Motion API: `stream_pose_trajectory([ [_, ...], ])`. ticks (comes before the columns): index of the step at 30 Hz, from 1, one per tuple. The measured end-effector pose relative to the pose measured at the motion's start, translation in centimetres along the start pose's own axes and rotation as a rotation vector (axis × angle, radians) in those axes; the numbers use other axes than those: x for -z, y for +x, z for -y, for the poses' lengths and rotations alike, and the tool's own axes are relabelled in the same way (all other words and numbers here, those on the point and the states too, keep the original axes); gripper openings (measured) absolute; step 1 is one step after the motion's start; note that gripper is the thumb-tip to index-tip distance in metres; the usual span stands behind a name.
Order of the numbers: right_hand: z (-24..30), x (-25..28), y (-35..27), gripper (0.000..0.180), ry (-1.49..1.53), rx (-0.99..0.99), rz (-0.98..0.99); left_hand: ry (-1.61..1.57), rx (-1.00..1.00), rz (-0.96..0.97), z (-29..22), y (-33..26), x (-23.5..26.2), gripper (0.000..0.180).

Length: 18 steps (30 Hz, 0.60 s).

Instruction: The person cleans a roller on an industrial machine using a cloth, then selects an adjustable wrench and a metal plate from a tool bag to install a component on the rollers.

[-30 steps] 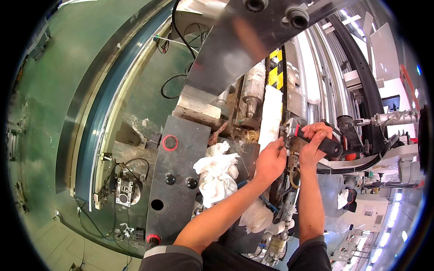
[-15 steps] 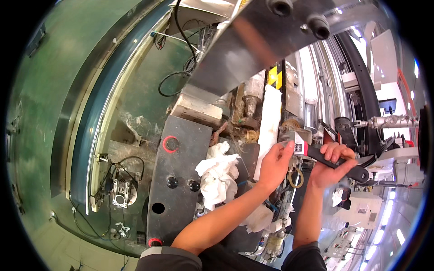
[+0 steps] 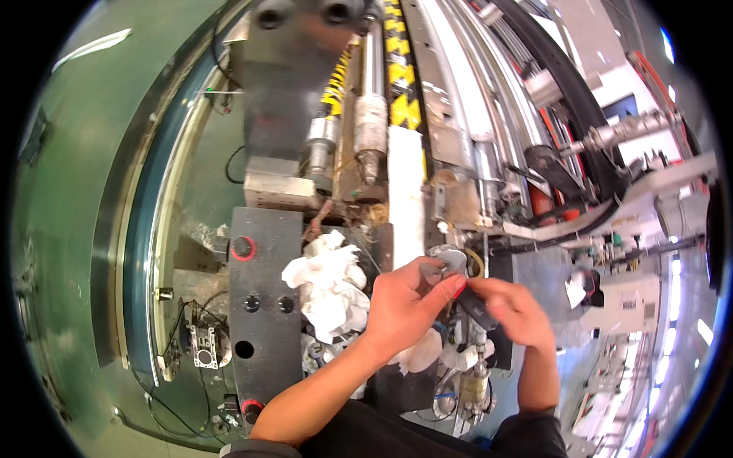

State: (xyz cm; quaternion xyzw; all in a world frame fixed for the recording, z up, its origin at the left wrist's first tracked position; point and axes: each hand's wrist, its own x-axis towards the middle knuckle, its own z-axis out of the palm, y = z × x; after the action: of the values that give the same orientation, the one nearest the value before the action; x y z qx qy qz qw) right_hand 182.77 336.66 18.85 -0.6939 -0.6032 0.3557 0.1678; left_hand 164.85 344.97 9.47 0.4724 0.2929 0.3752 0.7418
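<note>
Over the dark machinery just right of centre, we have both bare hands at work around an adjustable wrench with a grey metal head, a red band and a black handle (image 3: 475, 308). Look at the left hand (image 3: 405, 305): it's closed round the head end, fingers curled about the metal, thumb laid along the top by the red band, and the handle slants away down to the right. Across from it, the right hand (image 3: 527, 313) is half curled beside that handle, its fingers blurred, so I cannot tell whether they touch it or how tightly they're bent. Right behind the wrench head sits a thin yellowish ring (image 3: 476, 263), and just beyond the left hand a long, flat white strip (image 3: 406, 191) runs up to a yellow-and-black striped band (image 3: 399, 69). Over to the left, a crumpled heap of white cloth (image 3: 332, 290) lies against a dark grey flat metal panel (image 3: 257, 278), and that panel carries two round black knobs (image 3: 252, 304) side by side, with a black button ringed in red (image 3: 243, 247) above them. Farther left, the smooth green floor (image 3: 76, 198) stretches out past a long curved blue-grey band (image 3: 140, 259).
</note>
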Motion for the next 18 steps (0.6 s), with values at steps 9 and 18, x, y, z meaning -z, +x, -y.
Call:
stream_pose_trajectory([
  [9, -0.8, -2.4, -1.2, 0.058, 0.386, -0.431, 0.047, 0.435, -0.244, 0.05, 0.1, -0.7, -0.6, 0.054],
  [18, -1.5, -2.9, -0.3, 0.043, 0.622, -0.309, -0.155, 0.194, 0.044, 0.015, 3.8, -1.0, 0.4, 0.054],
])
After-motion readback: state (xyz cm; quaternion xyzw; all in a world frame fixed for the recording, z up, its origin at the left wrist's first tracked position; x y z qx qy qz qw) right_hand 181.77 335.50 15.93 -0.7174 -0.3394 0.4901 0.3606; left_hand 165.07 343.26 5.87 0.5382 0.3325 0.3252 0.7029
